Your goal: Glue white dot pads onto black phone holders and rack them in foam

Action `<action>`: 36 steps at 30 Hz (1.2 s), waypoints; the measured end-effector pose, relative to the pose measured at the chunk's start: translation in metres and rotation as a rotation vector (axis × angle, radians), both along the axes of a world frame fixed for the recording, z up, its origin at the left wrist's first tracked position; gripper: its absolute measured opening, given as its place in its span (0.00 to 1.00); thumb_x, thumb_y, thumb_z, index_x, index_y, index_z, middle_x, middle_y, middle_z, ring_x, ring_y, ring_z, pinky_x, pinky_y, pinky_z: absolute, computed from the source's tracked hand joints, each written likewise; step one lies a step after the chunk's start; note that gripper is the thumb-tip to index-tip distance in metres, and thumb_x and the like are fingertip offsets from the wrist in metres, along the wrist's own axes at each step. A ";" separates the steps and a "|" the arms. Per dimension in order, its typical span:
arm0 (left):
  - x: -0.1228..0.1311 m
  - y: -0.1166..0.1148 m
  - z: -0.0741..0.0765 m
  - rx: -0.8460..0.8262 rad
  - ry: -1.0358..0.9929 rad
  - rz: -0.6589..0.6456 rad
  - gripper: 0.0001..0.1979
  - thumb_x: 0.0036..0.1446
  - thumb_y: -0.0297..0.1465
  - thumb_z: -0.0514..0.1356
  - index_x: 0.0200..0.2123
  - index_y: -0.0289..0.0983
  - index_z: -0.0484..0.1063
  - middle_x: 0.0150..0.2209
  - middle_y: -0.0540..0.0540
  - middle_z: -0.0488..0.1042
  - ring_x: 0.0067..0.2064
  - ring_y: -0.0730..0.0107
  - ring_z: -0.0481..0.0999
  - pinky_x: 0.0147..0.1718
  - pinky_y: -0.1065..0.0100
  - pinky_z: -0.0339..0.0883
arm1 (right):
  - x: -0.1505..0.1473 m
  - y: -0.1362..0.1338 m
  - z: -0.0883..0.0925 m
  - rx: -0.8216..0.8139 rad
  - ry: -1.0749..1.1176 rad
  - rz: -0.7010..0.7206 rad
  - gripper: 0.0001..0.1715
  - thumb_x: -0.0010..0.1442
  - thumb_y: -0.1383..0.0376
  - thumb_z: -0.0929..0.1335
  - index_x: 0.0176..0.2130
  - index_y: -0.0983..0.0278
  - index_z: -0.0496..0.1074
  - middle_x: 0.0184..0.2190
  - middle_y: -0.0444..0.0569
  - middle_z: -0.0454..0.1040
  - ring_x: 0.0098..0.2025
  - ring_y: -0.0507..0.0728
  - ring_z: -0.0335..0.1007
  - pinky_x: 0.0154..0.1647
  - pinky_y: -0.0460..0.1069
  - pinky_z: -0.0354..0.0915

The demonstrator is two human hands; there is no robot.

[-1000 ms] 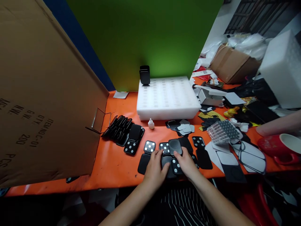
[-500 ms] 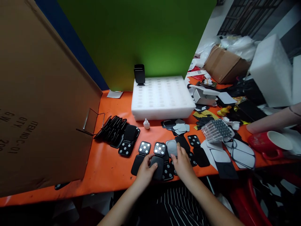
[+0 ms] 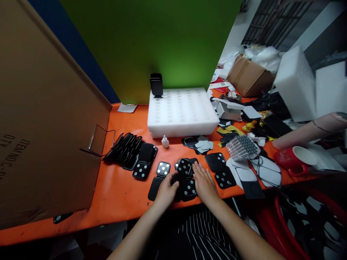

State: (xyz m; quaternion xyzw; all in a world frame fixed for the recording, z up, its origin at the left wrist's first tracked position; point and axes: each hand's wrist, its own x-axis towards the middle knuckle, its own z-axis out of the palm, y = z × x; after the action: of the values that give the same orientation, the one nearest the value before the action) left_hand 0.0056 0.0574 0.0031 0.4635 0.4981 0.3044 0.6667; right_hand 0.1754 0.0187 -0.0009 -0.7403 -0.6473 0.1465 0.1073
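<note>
The left hand [image 3: 166, 189] bends over a dark plate [image 3: 177, 186], thumb and fingers slightly apart; whether it grips or merely rests there, I cannot tell. The right hand [image 3: 204, 183] lies with its fingers straight and together, against or just beside the dotted plate [image 3: 184, 167], which sits between the hands, a little beyond the left thumb. Its grasp cannot be made out either. For good handling, I would let the left hand steady the lower plate on the surface [image 3: 116, 196] while the right guides the dotted one by its edges (the dots look best left untouched). Another dotted pair [image 3: 224, 177], just right of the right hand, leaves little elbow room, so small, low movements seem wise.
</note>
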 end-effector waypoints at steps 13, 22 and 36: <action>-0.053 -0.014 0.021 -0.079 -0.052 0.328 0.26 0.43 0.36 0.63 0.47 0.35 0.64 0.44 0.42 0.71 0.45 0.60 0.71 0.45 0.62 0.63 | -0.034 0.000 0.022 0.094 0.022 0.078 0.36 0.56 0.53 0.61 0.59 0.65 0.52 0.62 0.54 0.43 0.62 0.62 0.39 0.58 0.58 0.49; -0.085 -0.013 0.019 0.165 0.257 0.188 0.19 0.52 0.37 0.56 0.46 0.35 0.66 0.45 0.42 0.71 0.47 0.60 0.69 0.47 0.63 0.60 | -0.055 0.012 0.022 0.169 -0.037 0.238 0.25 0.60 0.64 0.57 0.56 0.63 0.58 0.60 0.48 0.52 0.62 0.58 0.41 0.61 0.57 0.42; -0.070 0.045 0.021 0.190 0.179 0.046 0.15 0.53 0.37 0.53 0.41 0.35 0.68 0.40 0.44 0.73 0.43 0.63 0.70 0.45 0.64 0.60 | -0.081 0.032 0.027 0.013 0.044 0.602 0.25 0.58 0.57 0.61 0.54 0.56 0.61 0.58 0.46 0.57 0.62 0.60 0.42 0.60 0.61 0.38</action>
State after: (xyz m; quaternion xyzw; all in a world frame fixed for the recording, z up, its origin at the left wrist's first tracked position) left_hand -0.0645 0.1023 0.0239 0.5384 0.5348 0.3228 0.5656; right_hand 0.0946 0.0508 0.0263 -0.5113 -0.8359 0.1837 0.0776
